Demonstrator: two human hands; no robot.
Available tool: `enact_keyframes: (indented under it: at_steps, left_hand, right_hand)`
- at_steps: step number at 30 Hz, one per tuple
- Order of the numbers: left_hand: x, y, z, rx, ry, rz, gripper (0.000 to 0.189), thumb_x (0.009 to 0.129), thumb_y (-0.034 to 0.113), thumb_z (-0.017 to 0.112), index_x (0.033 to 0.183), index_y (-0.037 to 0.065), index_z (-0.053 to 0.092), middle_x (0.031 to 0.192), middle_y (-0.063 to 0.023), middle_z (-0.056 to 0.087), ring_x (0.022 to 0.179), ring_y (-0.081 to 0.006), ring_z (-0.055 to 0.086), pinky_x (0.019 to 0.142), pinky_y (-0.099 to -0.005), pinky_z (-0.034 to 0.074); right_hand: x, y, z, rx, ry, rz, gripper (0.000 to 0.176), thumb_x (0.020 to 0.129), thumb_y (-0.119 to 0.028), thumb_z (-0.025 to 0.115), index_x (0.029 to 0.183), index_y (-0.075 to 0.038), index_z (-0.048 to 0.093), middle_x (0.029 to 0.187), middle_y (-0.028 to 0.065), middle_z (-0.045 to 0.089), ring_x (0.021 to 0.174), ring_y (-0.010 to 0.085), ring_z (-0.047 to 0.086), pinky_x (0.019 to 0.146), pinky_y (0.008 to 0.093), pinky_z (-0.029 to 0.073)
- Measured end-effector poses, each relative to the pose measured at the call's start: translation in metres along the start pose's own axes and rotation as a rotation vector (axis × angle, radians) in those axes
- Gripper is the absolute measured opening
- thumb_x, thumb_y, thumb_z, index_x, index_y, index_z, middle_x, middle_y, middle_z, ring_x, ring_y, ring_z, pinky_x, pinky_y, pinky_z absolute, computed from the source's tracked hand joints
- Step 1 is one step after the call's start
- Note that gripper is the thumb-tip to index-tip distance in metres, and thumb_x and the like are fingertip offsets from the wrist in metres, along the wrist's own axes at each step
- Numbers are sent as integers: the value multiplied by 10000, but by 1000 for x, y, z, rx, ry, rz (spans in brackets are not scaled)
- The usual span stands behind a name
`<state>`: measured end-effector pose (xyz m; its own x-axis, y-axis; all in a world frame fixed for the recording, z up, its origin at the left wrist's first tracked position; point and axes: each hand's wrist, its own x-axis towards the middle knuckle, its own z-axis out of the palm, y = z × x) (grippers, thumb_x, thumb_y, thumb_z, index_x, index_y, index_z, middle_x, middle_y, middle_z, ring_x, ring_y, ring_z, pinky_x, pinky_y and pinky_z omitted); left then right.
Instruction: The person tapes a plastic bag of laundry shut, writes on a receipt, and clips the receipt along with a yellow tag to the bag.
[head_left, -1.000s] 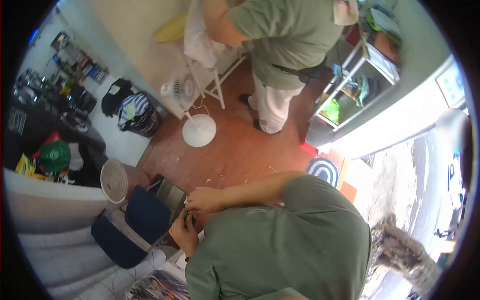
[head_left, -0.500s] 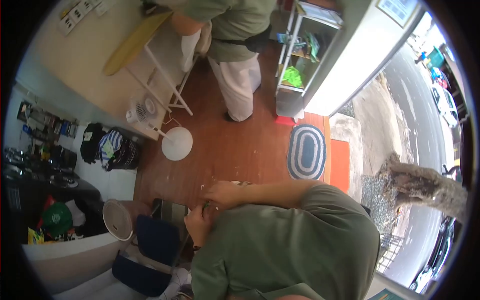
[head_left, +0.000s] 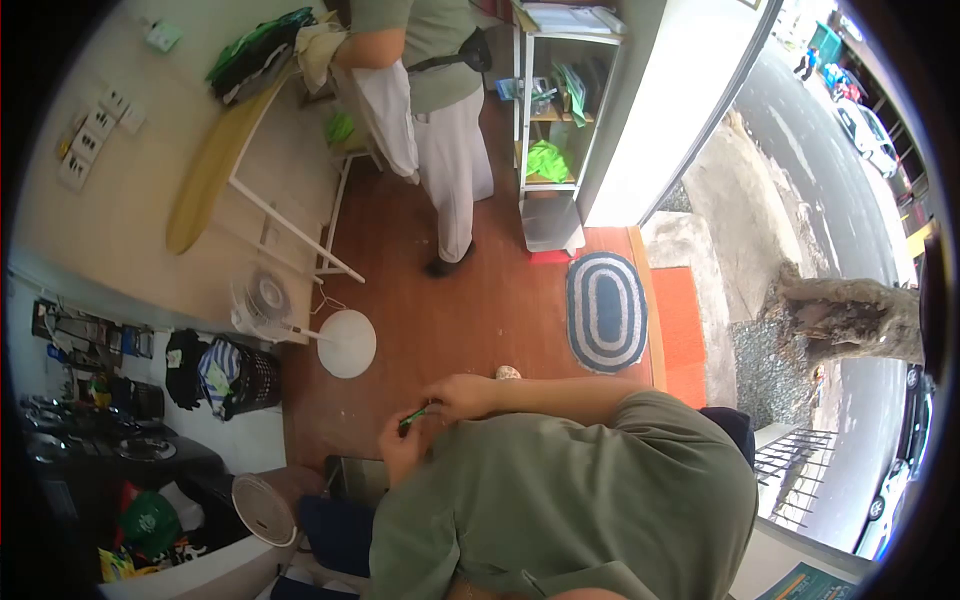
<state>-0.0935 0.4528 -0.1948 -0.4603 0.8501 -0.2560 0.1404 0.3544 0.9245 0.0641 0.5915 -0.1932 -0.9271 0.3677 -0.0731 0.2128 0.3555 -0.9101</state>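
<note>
Close in front of my green shirt, my two hands meet. My left hand [head_left: 402, 447] is closed around a small, thin green object [head_left: 412, 417] whose kind I cannot make out. Just beside it, my right hand [head_left: 457, 397] has its fingers bent together at the object's upper end. Whether the right fingertips also grip it is hard to tell at this size.
Ahead, another person [head_left: 445, 100] carries white cloth beside an ironing board [head_left: 215, 170]. A white fan [head_left: 345, 343] stands on the wooden floor. An oval rug [head_left: 607, 312] lies right, below a shelf rack [head_left: 520, 110]. A laundry basket [head_left: 262, 385] and lidded bin [head_left: 265, 508] are left.
The view has shifted, and the other person now stands more upright, with the white cloth hanging in front. My hands stay together; the green object shows more clearly between them.
</note>
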Motion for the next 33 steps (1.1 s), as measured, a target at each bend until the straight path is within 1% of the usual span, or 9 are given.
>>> enact_keyframes:
  at_steps: [13, 20, 23, 25, 27, 30, 31, 32, 33]
  left_hand:
    - [182, 90, 79, 117, -432, 162, 171, 917, 152, 659, 1006, 6, 656, 854, -48, 673, 769, -91, 613, 695, -239, 493]
    - [309, 80, 178, -66, -358, -255, 222, 963, 208, 602, 1068, 11, 600, 905, -58, 665, 781, -109, 626, 677, -235, 504]
    - [366, 86, 224, -448, -283, -421, 250, 974, 183, 568, 1131, -7, 523, 993, -102, 656, 838, -133, 633, 713, -260, 523]
    - [387, 122, 234, -542, -166, -286, 256, 983, 165, 540, 1159, -4, 465, 1037, -119, 642, 880, -159, 635, 746, -281, 533]
    - [419, 136, 235, -485, -92, -68, 249, 992, 148, 517, 1170, -1, 426, 1080, -132, 625, 915, -182, 633, 777, -299, 537]
    - [473, 134, 209, -228, -37, 237, 227, 1002, 123, 489, 1174, 8, 398, 1115, -135, 600, 948, -200, 624, 816, -313, 535]
    - [484, 144, 202, -182, -6, 268, 228, 1004, 115, 480, 1186, 12, 390, 1106, -128, 595, 952, -198, 621, 824, -314, 532]
    - [492, 154, 196, -135, 29, 299, 230, 1007, 106, 471, 1198, 15, 382, 1098, -121, 590, 955, -196, 618, 832, -315, 530]
    - [496, 167, 193, -142, 86, 286, 246, 1006, 106, 477, 1215, 19, 380, 1088, -119, 580, 957, -191, 614, 836, -316, 530]
  right_hand:
    - [-7, 56, -170, 214, 319, 173, 370, 942, -309, 569, 1213, -61, 612, 1120, 164, 665, 981, 323, 647, 886, 402, 491]
    - [-13, 194, -300, 315, 927, 586, 340, 928, -261, 619, 1151, -5, 638, 1016, 97, 692, 868, 176, 666, 777, 308, 515]
    - [-20, 273, -348, 428, 1077, 721, 290, 918, -229, 617, 1102, -6, 642, 947, 87, 682, 803, 171, 663, 686, 310, 520]
    - [-25, 290, -384, 516, 1180, 795, 269, 910, -214, 618, 1081, -7, 641, 914, 82, 676, 767, 172, 658, 636, 307, 516]
    - [-25, 361, -414, 442, 1295, 665, 269, 903, -213, 613, 1081, -12, 639, 898, 91, 670, 722, 181, 651, 596, 319, 514]
    - [-18, 398, -485, 45, 1343, 836, 343, 907, -304, 597, 1077, -9, 638, 895, 141, 690, 728, 233, 660, 697, 384, 526]
    - [-10, 391, -512, -105, 1382, 853, 394, 924, -373, 537, 1080, -26, 637, 910, 172, 698, 809, 327, 675, 769, 423, 510]
    - [1, 373, -539, -14, 1428, 907, 402, 927, -390, 489, 1105, -58, 631, 1016, 194, 684, 954, 400, 647, 836, 464, 485]
    - [7, 404, -567, -88, 1418, 860, 344, 858, -280, 561, 1154, -110, 602, 1052, 213, 671, 1010, 402, 630, 873, 474, 492]
